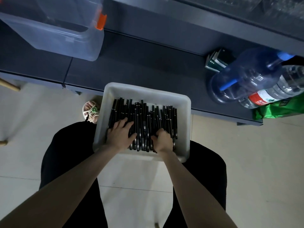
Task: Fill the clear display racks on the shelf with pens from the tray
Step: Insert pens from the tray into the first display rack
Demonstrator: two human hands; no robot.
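Step in hand: pick-up of stock from the tray. No pen has left the tray yet, and the loading of the racks is judged not yet begun.

1. The left hand [120, 132] lies flat on the pile, its fingers [129, 125] spread and straight, pressing the pens [141, 112] down.
2. The right hand [163, 140] has its fingers [160, 131] curled round a bundle of pens at the near right of the pile.
3. The white tray [148, 89] sits in front of the person's knees, its far edge over the front lip of the dark shelf [148, 63]. It holds a dense layer of black pens, mostly lying parallel, near to far.

Next move: lift the gripped bundle clear while the left hand holds back the remainder, then carry it up to the racks. Loose pens may drag out with the bundle.

On the shelf, far left: a clear storage bin [57, 38] with an orange latch [100, 22]; contents not discernible. Far right: a blue water jug [246, 74] and a clear bottle [271, 94], lying on their sides. Clear shapes [271, 7] on the level above may be the display racks; too blurred to confirm.
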